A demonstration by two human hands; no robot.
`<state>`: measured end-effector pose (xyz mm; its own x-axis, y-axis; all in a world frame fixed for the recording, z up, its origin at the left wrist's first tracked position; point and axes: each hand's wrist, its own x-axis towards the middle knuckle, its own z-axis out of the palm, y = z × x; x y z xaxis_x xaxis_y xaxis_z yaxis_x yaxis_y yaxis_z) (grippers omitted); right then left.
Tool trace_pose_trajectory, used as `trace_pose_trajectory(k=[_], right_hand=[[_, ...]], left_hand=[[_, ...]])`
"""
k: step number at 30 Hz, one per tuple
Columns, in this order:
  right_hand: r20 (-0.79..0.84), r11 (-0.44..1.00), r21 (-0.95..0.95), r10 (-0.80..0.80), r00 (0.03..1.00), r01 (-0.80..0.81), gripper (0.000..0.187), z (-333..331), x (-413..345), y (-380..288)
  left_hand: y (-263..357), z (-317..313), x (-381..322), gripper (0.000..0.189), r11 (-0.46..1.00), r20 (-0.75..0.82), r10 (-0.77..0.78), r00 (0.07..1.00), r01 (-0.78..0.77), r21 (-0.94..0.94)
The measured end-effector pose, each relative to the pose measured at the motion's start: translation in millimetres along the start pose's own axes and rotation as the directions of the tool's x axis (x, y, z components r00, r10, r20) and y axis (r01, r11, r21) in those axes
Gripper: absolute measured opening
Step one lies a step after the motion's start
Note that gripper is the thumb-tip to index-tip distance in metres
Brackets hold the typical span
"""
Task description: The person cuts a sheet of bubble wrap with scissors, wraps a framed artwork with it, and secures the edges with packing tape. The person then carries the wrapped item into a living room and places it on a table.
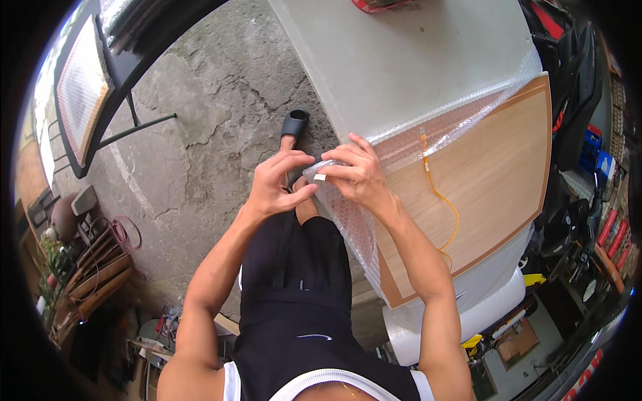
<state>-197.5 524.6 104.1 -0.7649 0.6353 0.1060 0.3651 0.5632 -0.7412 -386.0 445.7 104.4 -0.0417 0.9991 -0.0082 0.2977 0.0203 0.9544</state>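
My right hand [357, 173] grips the edge of a bubble wrap sheet [346, 213], with a small white piece [320, 177] at its fingertips. Just to the left, my left hand [283, 183] has its thumb and fingers apart, holding nothing. The bubble wrap runs under and partly over a flat wooden panel [481, 165] with a darker brown border, lying on a pale table [401, 60]. A yellow-orange cord [449, 203] lies across the panel.
A roll of bubble wrap [411, 336] is at the table's near side. A motorcycle [577, 100] stands on the right. On the left are a wrapped panel on a stand [85, 95] and stacked wood pieces [103, 278]. The concrete floor [215, 100] is cracked.
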Motion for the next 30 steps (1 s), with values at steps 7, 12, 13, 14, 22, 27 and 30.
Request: trace_pose_trajectory(k=[7, 12, 13, 14, 22, 27, 30], right_hand=[[-0.04, 0.998, -0.047, -0.047, 0.998, 0.045, 0.027, 3, 1, 4], [-0.054, 0.988, 0.076, 0.136, 0.989, -0.132, 0.065, 0, 5, -4], [-0.057, 0.99, 0.069, 0.13, 0.99, -0.126, 0.072, 0, 5, -4], [-0.054, 0.993, 0.037, 0.112, 0.992, -0.11, 0.07, 1, 5, -4], [-0.019, 0.994, -0.106, 0.032, 0.999, -0.034, 0.058, 2, 2, -2], [-0.055, 0.993, -0.107, 0.039, 0.998, -0.045, 0.042, -1, 5, -7], [-0.081, 0.991, -0.116, 0.055, 0.995, -0.064, 0.032, 2, 3, -4]], left_hand=[[-2, 8, 11, 0.018, 0.887, 0.023, 0.321, 0.947, -0.309, 0.343], [-9, 13, 10, 0.01, 0.979, -0.099, 0.061, 0.993, -0.041, 0.201], [-7, 16, 12, 0.01, 0.991, -0.114, -0.071, 0.991, 0.083, 0.107], [-7, 17, 13, 0.009, 0.978, -0.116, -0.203, 0.972, 0.206, 0.012], [-33, 28, 15, 0.016, 0.017, 0.576, -0.754, 0.316, 0.886, -0.464], [-16, 33, 22, 0.033, -0.202, 0.787, -0.592, 0.171, 0.914, -0.351], [-12, 28, 26, 0.04, -0.286, 0.874, -0.467, 0.134, 0.913, -0.293]])
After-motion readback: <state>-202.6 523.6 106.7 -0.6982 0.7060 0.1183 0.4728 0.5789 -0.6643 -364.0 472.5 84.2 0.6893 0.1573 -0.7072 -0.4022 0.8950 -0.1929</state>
